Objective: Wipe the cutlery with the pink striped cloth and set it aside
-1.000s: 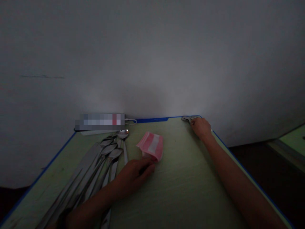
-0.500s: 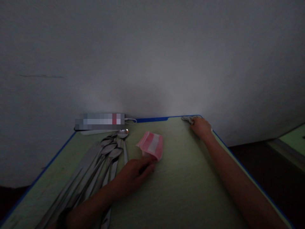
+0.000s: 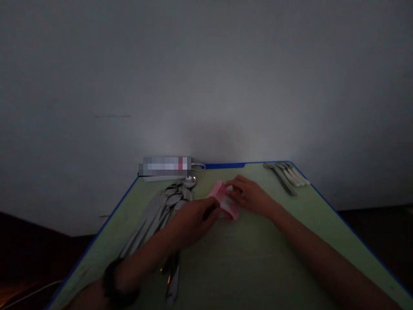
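A folded pink and white cloth (image 3: pixel 229 209) lies mid-table between my two hands. My left hand (image 3: pixel 195 219) has its fingers closed on the cloth's left edge; a dark band circles that wrist. From the right, my right hand (image 3: pixel 253 196) grips the cloth with bent fingers, slightly blurred. Under and beside my left forearm lie several metal spoons (image 3: pixel 174 198) and long flat knives (image 3: pixel 146 224), partly hidden by the arm. At the far right corner, several forks and spoons (image 3: pixel 284 173), some with white handles, are laid side by side.
The green table top (image 3: pixel 258 262) has a blue edge and stands against a grey wall (image 3: pixel 226 86). A blurred-out box-like object (image 3: pixel 164 166) sits at the back left, with a white cable (image 3: pixel 199 165) beside it. The light is dim.
My right hand has left the cutlery at the far right corner and come left onto the cloth. My left hand now holds the cloth's left edge. The view has shifted left.
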Tool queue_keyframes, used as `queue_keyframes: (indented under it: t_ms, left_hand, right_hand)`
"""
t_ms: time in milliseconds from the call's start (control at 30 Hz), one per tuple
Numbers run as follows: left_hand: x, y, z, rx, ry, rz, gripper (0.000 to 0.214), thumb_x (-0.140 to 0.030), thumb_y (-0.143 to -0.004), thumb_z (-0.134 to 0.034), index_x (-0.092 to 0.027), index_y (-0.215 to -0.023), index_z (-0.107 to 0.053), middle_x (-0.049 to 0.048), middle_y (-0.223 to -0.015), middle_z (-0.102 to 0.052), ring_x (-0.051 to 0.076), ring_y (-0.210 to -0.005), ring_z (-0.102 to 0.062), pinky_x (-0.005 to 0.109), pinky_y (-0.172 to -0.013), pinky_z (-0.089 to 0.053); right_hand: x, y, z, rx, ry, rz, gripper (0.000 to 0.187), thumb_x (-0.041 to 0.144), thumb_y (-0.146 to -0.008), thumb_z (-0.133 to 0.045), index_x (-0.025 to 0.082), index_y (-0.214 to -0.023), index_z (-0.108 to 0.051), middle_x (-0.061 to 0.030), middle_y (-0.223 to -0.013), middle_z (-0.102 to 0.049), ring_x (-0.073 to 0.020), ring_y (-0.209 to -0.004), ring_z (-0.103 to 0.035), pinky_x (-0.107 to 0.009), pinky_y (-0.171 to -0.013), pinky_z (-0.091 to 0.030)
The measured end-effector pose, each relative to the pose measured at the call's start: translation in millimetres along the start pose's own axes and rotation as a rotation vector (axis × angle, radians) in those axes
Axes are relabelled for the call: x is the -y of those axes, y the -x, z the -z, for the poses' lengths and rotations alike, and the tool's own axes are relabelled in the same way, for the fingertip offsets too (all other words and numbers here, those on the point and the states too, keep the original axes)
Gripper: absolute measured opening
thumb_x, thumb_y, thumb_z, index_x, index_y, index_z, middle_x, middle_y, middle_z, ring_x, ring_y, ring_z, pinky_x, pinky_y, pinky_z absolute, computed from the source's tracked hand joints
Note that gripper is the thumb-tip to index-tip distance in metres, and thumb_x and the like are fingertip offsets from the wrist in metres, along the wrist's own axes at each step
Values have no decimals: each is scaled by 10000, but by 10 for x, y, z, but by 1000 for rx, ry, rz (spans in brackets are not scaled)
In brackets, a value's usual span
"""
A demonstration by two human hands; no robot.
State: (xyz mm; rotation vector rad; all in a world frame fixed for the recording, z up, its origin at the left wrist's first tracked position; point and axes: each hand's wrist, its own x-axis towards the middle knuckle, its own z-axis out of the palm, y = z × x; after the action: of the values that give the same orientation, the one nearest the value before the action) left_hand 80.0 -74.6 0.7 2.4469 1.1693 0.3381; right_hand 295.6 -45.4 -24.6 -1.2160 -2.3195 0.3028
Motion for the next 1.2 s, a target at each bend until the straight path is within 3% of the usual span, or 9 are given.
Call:
queue_keyframes:
  t_ms: [100, 167, 267, 367, 533, 800, 900, 1000, 1200]
  left_hand:
    - [214, 11, 274, -44, -302, 129, 239, -322, -869, -354, -186, -936, -539, 52, -893, -621, 172, -747, -573, 260, -642, -390]
    - [362, 51, 437, 62, -465, 282, 280, -358, -860, -347, -178, -960, -537, 90, -970, -612, 206, -819, -580, 288, -666, -409]
    - [494, 126, 571, 166, -506, 373, 365, -476, -808, -397, -173, -882, -586, 115, -885, -641, 239, -740, -606, 313, -607, -430]
    - [517, 167, 551, 252, -507, 368, 385, -526, -727, -487, -170, -790, -622, 122, -804, -659, 264, -708, -619, 329, -584, -441]
    - [532, 153, 478, 327, -491, 306, 285, -384, -735, -482, -156, -779, -646, 129, -826, -666, 258, -734, -623, 312, -582, -446]
    - [879, 210, 788, 274, -496, 420, 407, -468, -768, -425, -130, -859, -632, 164, -888, -654, 268, -766, -609, 344, -625, -452]
    - [963, 211, 765, 337, -430, 454, 398, -499, -695, -509, -127, -735, -645, 153, -790, -671, 249, -686, -618, 320, -591, -459]
    - [953, 188, 683, 434, -309, 463, 317, -414, -686, -515, -132, -594, -627, 112, -639, -669, 190, -529, -603, 266, -498, -457]
    - [920, 202, 660, 502, -112, 447, 261, -281, -698, -447, -141, -535, -595, 83, -593, -669, 151, -463, -579, 240, -445, -464]
  right_hand:
    - [113, 20, -260, -7, 40, 52, 342, 405, -835, -471, 198, -1100, -535, -74, -980, -566, -169, -879, -517, -298, -791, -398]
    - [120, 29, -338, -13, 54, 35, 319, 396, -853, -442, 201, -1086, -538, -76, -996, -567, -176, -905, -509, -307, -808, -392]
    - [100, 31, -355, -12, 56, 12, 303, 382, -874, -399, 211, -1082, -538, -73, -1004, -571, -172, -907, -510, -309, -811, -393]
    - [95, 26, -347, -25, 52, 10, 304, 383, -871, -404, 215, -1087, -536, -73, -1004, -573, -174, -905, -509, -313, -811, -394]
    - [113, 19, -355, -29, 37, 3, 306, 384, -874, -391, 216, -1078, -546, -73, -952, -578, -171, -869, -514, -305, -775, -404]
    - [92, 29, -373, -30, 30, -12, 296, 388, -861, -416, 220, -1060, -557, -65, -947, -571, -164, -854, -514, -292, -763, -406]
    - [92, 31, -380, -25, 10, -15, 292, 389, -862, -413, 229, -1057, -559, -60, -943, -569, -164, -863, -514, -294, -777, -404]
    - [104, 32, -378, -23, 13, -21, 300, 398, -858, -419, 225, -1058, -561, -61, -923, -572, -168, -861, -513, -304, -786, -403]
    - [114, 29, -376, -19, 17, -27, 318, 414, -855, -414, 221, -1053, -571, -68, -899, -571, -174, -833, -515, -312, -758, -413]
